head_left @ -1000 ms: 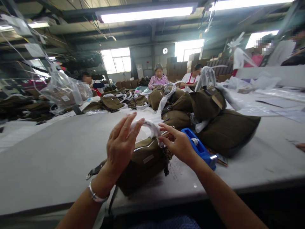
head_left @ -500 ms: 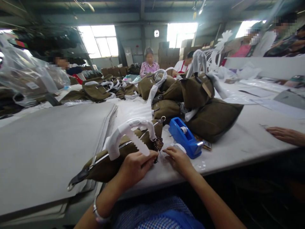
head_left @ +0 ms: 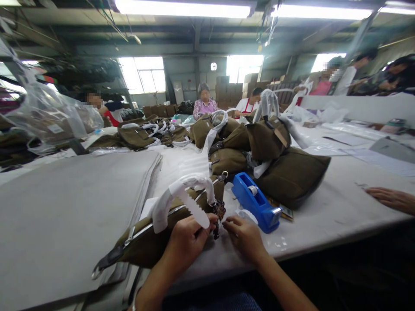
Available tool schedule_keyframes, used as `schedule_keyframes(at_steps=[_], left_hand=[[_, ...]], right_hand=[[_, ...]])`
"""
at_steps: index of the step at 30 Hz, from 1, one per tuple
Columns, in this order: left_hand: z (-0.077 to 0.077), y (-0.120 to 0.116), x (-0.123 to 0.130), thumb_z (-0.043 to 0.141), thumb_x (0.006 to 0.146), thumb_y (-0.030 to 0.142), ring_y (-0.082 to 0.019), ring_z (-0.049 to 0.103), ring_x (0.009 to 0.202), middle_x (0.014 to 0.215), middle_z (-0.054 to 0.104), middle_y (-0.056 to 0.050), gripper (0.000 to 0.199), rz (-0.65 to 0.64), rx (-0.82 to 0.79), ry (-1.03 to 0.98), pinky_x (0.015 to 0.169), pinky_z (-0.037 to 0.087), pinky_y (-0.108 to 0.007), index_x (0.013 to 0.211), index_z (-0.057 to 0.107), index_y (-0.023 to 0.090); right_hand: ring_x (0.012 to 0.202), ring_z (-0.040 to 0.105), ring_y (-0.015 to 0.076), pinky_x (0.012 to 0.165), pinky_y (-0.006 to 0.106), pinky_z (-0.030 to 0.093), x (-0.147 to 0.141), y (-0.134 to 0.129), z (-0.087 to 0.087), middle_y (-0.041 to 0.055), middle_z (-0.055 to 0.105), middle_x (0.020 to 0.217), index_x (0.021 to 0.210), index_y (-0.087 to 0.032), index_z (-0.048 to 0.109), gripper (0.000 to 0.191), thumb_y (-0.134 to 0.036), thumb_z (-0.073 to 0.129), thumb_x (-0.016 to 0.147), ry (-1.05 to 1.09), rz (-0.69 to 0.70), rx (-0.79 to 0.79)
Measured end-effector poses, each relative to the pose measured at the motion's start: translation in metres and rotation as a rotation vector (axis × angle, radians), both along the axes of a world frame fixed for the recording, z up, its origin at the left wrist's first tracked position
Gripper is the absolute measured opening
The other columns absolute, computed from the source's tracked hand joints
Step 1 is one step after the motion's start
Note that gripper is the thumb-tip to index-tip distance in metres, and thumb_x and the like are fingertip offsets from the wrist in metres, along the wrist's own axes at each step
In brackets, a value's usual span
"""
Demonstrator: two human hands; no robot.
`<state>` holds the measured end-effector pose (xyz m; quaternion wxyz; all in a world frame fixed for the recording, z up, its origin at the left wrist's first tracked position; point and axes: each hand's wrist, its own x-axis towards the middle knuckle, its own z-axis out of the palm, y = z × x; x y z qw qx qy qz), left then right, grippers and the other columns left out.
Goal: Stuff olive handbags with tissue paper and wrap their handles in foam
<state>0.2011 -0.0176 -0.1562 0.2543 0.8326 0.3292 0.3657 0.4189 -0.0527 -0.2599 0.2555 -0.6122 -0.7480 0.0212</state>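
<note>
Olive bag [head_left: 152,242], left hand [head_left: 188,236] pinching its spotted charm [head_left: 219,210], right hand [head_left: 245,238] near, grip unclear

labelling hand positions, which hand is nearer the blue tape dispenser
Right: the right hand is left of the near end of the blue tape dispenser; the left hand is farther left, by the patterned charm.

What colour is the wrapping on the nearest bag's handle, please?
The handle wrapping is white, shown best in the head view.
</note>
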Motion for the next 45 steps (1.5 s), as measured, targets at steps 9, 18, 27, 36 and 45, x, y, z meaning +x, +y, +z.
schedule_keyframes(at_steps=[9,18,27,36,45], left_hand=[[0.005,-0.001,-0.001,0.06,0.093,0.02,-0.021,0.076,0.095,0.11,0.079,-0.002,0.029,-0.043,-0.167,-0.05,0.089,0.061,-0.031,0.116,0.075,0.029],[0.024,-0.007,-0.011,0.055,0.1,0.041,-0.022,0.071,0.099,0.097,0.079,-0.005,0.03,-0.25,-0.418,-0.066,0.097,0.053,-0.031,0.111,0.077,0.023],[0.005,-0.002,-0.001,0.061,0.093,0.049,-0.009,0.054,0.049,0.074,0.072,-0.006,0.038,-0.088,-0.531,-0.107,0.049,0.04,-0.02,0.093,0.075,0.014],[0.019,-0.003,0.002,0.06,0.096,0.041,-0.011,0.058,0.058,0.069,0.069,0.0,0.028,-0.062,-0.409,0.006,0.059,0.044,-0.02,0.088,0.076,0.019],[0.012,0.001,0.011,0.057,0.094,0.038,-0.013,0.059,0.053,0.063,0.067,0.002,0.026,0.087,-0.345,0.088,0.058,0.044,-0.024,0.09,0.075,0.02]], right_hand=[[0.075,0.072,0.0206,0.065,0.031,0.058,-0.026,-0.008,0.02,0.0054,0.074,0.089,0.103,-0.026,0.064,0.018,-0.019,0.048,0.1,0.524,0.123,0.386],[0.06,0.059,0.0123,0.062,0.026,0.053,-0.051,-0.021,0.098,-0.0011,0.061,0.069,0.091,-0.022,0.06,0.025,-0.046,0.062,0.098,1.668,0.253,0.079],[0.065,0.062,0.008,0.06,0.019,0.056,0.008,-0.024,0.092,0.004,0.069,0.109,0.117,-0.026,0.064,0.031,-0.039,0.074,0.09,1.47,-0.243,0.422],[0.097,0.074,0.0164,0.088,0.023,0.059,-0.025,-0.028,0.085,0.007,0.077,0.106,0.127,-0.021,0.065,0.031,-0.014,0.064,0.097,0.327,0.229,0.505],[0.05,0.065,0.0092,0.052,0.017,0.054,-0.016,-0.037,0.087,-0.0026,0.073,0.07,0.078,-0.022,0.073,0.023,-0.026,0.063,0.098,0.697,0.181,0.033]])
